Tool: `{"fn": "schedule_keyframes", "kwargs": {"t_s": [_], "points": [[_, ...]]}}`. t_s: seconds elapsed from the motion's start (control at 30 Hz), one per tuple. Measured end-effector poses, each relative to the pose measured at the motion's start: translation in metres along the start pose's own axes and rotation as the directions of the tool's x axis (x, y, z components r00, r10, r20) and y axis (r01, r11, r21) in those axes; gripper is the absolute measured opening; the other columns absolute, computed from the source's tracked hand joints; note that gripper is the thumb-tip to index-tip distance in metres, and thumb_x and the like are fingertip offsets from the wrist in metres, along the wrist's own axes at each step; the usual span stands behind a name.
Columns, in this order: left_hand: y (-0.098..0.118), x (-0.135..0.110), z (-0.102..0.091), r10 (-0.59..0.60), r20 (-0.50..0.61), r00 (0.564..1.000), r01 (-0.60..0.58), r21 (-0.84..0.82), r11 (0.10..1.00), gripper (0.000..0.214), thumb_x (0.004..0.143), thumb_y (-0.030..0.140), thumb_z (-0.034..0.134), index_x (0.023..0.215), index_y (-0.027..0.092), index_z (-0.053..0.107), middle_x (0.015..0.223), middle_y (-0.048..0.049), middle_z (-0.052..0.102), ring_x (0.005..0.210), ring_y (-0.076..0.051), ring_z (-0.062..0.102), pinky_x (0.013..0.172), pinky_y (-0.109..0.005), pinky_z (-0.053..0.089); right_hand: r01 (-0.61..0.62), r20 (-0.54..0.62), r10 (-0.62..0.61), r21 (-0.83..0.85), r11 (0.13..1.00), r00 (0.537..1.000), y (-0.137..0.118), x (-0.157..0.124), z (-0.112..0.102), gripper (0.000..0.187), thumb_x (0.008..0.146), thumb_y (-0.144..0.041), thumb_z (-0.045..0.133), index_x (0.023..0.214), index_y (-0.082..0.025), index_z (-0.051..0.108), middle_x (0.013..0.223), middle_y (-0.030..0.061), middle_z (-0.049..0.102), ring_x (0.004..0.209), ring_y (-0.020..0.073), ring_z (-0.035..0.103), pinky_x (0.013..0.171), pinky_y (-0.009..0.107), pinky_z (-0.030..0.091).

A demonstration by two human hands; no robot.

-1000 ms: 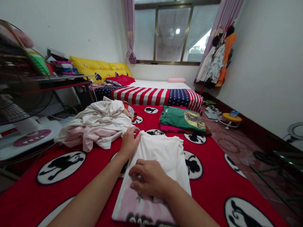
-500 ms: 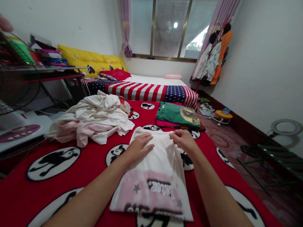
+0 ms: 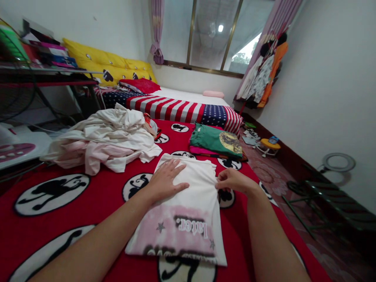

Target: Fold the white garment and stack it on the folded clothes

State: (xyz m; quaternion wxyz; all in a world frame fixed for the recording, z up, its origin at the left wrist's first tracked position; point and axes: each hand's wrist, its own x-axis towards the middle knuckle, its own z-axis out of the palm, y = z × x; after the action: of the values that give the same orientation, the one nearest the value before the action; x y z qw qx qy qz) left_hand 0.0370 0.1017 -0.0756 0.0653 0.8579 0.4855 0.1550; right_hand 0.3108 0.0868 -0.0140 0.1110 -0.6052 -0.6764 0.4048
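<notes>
A white and pink shirt (image 3: 188, 219) with the word "later" printed on it lies partly folded on the red blanket (image 3: 96, 199) in front of me. My left hand (image 3: 166, 180) rests flat, fingers spread, on the shirt's upper left part. My right hand (image 3: 232, 181) pinches the shirt's right edge near the top. A heap of unfolded white and pale pink clothes (image 3: 102, 143) sits to the left, a hand's length from my left hand. A folded green shirt (image 3: 217, 141) lies on a pink one beyond my right hand.
A bed with a stars-and-stripes cover (image 3: 182, 109) and yellow pillows (image 3: 96, 64) lies behind. A dark table (image 3: 47, 78) with books stands at left. Clothes hang on a rack (image 3: 264, 74) by the window. A yellow stool (image 3: 268, 145) and metal frames (image 3: 323, 196) occupy the floor at right.
My right hand went from the shirt's near middle to its far right edge and gripped it. My left hand slid onto the shirt and flattened. The shirt's printed lower part is now uncovered.
</notes>
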Motion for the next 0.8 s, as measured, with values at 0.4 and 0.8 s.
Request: {"fn": "schedule_keyframes", "kwargs": {"t_s": [0.4,0.8], "points": [[0.002,-0.002,-0.001,-0.002,-0.006,1.000,0.002,0.022,1.000,0.078,0.083,0.071,0.047,0.146,0.027,0.040,0.157,-0.0098,0.026,0.145,-0.030,0.021,0.118,-0.050,0.018,-0.190,-0.594,0.017,-0.231,0.954,0.804,-0.003,0.034,0.031,0.024,0.079,-0.042,0.061,0.083,-0.020,0.067,0.079,0.0042,0.070,0.073,0.0172,0.064,0.056,0.023,0.038],[0.001,-0.001,-0.001,-0.082,-0.024,0.996,0.083,0.023,0.996,0.072,0.087,0.069,0.042,0.147,0.028,0.038,0.159,-0.0084,0.022,0.147,-0.030,0.014,0.117,-0.054,0.014,0.153,-0.470,-0.436,-0.526,0.837,0.767,-0.042,0.032,0.074,0.047,0.093,-0.039,0.047,0.134,-0.016,0.052,0.139,0.0123,0.054,0.127,0.0239,0.049,0.104,0.037,0.038]]}}
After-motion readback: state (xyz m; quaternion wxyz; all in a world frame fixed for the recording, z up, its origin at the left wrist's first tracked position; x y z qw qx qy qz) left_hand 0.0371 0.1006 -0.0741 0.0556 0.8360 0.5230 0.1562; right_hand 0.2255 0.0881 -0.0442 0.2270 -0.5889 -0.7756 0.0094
